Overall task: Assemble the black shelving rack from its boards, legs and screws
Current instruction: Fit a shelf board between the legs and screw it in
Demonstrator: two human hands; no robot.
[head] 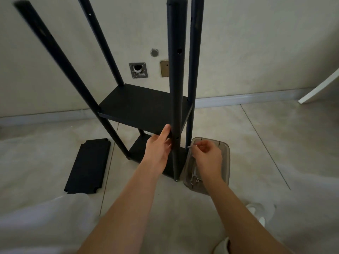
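Note:
The black rack stands upright on the floor with several round legs rising from it. A mid shelf board (pixel 145 105) sits between the legs and a lower board (pixel 141 149) lies near the floor. My left hand (pixel 158 145) presses against the front edge of the mid board beside the near leg (pixel 177 74). My right hand (pixel 207 156) pinches a small silver screw (pixel 190 147) just right of that leg, at about the height of a hole in it. A loose black board (pixel 88 165) lies flat on the floor to the left.
A clear brownish plastic tray (pixel 224 154) with screws and a tool sits on the floor under my right hand. The wall behind holds a metal socket plate (pixel 138 70) and a brass plate (pixel 164 68). A white panel (pixel 321 88) leans at the right.

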